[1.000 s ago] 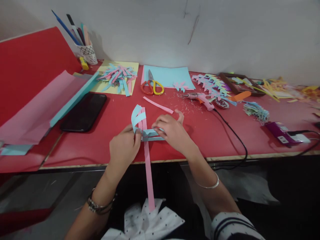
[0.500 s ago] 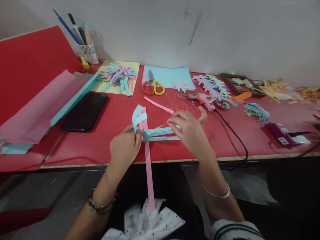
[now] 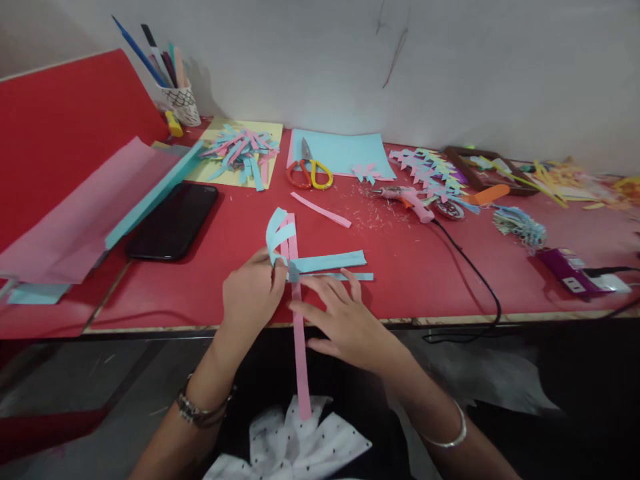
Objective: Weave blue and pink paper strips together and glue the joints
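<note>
Interlaced blue paper strips (image 3: pixel 330 261) and pink paper strips (image 3: pixel 300 347) cross near the front of the red table. My left hand (image 3: pixel 255 287) pinches them at the crossing, where a blue strip (image 3: pixel 281 235) curls back over the upper pink ends. One pink strip hangs past the table edge toward my lap. Over that hanging strip, just below the crossing, my right hand (image 3: pixel 345 320) has its fingers spread, thumb and index fingertips at the strip with a gap between them. The blue strips extend right, the lower one partly behind my right fingers.
Behind the strips lie a loose pink strip (image 3: pixel 321 209), scissors (image 3: pixel 310 175) on blue paper, and a glue gun (image 3: pixel 407 200) with a black cord. A phone (image 3: pixel 173 221) and folded pink paper (image 3: pixel 85 213) are at left. Cut strips (image 3: pixel 243 153) pile on yellow paper.
My right hand has let go of the blue strip ends at right and moved left and down to the hanging pink strip. The blue strips now lie flatter; my left hand keeps its pinch.
</note>
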{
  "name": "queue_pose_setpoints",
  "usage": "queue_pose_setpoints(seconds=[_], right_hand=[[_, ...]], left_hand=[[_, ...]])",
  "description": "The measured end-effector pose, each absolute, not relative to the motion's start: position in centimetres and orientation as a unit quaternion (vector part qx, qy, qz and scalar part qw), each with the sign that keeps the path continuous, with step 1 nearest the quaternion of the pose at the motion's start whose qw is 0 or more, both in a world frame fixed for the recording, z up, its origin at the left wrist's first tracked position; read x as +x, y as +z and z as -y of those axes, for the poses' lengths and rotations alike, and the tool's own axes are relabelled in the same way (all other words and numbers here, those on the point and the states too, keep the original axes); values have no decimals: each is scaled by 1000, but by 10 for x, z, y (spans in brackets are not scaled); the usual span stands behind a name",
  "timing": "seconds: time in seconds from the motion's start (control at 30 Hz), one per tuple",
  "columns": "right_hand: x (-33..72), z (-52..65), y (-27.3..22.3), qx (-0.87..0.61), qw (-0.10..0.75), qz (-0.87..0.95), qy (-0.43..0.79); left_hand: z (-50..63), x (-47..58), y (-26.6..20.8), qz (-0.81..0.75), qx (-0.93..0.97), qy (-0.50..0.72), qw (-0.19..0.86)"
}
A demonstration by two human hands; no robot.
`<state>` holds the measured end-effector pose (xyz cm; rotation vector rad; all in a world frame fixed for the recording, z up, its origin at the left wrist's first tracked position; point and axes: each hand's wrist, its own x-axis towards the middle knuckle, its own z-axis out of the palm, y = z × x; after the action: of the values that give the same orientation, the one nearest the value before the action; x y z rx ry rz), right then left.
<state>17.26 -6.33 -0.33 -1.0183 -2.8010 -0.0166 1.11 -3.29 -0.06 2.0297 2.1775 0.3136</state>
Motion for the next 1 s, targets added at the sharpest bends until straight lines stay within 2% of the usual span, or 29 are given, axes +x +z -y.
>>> queue_pose_setpoints(seconds=[0.17, 0.4, 0.6, 1.0], right_hand=[[165, 64, -11, -303, 202, 931, -21], [163, 27, 4, -347, 281, 865, 229], [156, -10, 14, -383, 261, 843, 273], [141, -46, -5, -404, 243, 826, 307]], left_hand=[[32, 11, -1, -731, 672, 99, 69], [32, 10, 0, -721, 681, 98, 82], [33, 10, -1, -719, 680, 116, 80], [34, 11, -2, -721, 679, 112, 80]])
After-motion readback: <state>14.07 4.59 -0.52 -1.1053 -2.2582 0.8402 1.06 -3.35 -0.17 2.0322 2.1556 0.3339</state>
